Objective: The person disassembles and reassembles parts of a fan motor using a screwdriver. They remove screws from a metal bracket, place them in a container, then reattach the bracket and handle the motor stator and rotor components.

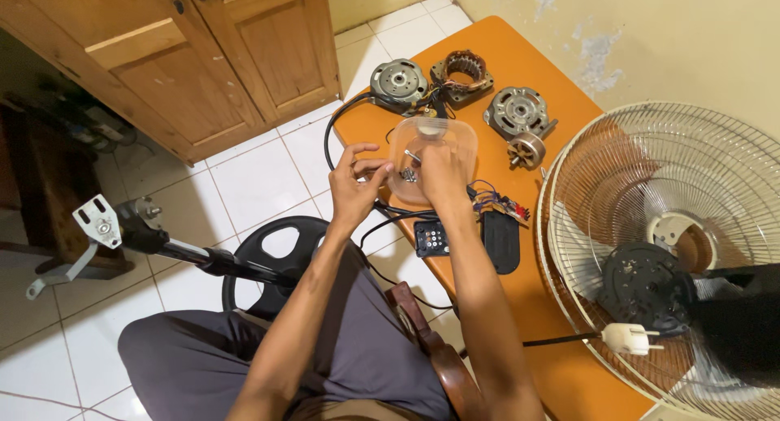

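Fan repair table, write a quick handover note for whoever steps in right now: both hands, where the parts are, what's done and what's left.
Left hand: raised beside the clear plastic bowl, fingertips pinched together; too small to tell what they hold.
Right hand: inside the bowl, at the screws.
Parts: two round motor housings, the copper winding ring and the rotor lie at the far end of the orange table. Black control panel and wired circuit board sit near the person. Fan cage with blades rests to the right, white plug beside it.
Done: motor is apart.
Left: every part is still separate.
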